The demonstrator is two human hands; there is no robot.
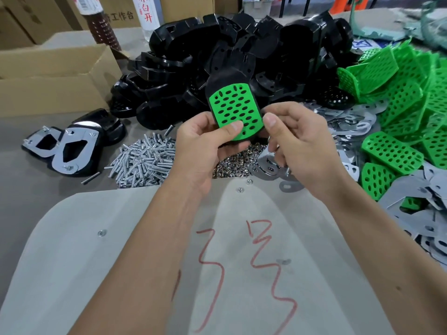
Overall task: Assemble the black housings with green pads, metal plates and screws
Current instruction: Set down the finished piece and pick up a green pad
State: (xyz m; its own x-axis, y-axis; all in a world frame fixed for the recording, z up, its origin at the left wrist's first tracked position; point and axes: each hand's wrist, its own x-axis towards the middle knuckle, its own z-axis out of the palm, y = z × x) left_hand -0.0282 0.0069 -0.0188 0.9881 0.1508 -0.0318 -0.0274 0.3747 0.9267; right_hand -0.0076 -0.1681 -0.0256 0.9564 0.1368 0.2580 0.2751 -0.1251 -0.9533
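Now: both hands grip housing (226,78) | green pad (235,112) seated

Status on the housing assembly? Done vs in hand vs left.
Done: two finished units with metal plates and screws, lying far left. In hand: left hand and right hand hold a housing with green pad seated. Left: big piles of black housings, green pads, plates, screws.

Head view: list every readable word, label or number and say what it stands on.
"工作台": black print on the cardboard box at the top left.
"白开": red print on the white bottle.
Red scrawl on the near sheet: not legible.
Blue sign behind the housings: too blurred.
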